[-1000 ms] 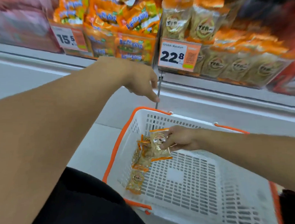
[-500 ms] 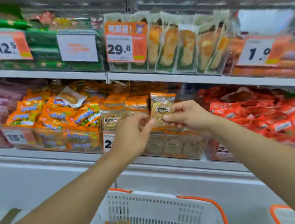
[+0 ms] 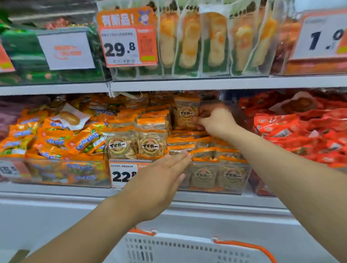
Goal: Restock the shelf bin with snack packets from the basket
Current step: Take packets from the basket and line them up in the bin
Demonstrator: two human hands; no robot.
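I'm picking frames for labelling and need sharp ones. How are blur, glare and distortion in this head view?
Head view: motion blur smears the right hand and its packet, also the top-left shelf goods; the 29.8 tag and left hand are fairly crisp. Wide-angle distortion bows the shelf edge. Lighting is even, no harsh glare or deep shadows.

Snack packet point(image 3: 186, 115): clear with orange top band and round gold-brown label; white basket point(image 3: 186, 252) with orange handles point(image 3: 251, 247); price tag point(image 3: 123, 174) white with black digits, orange edge; red packets point(image 3: 307, 129) by the shelf's right edge
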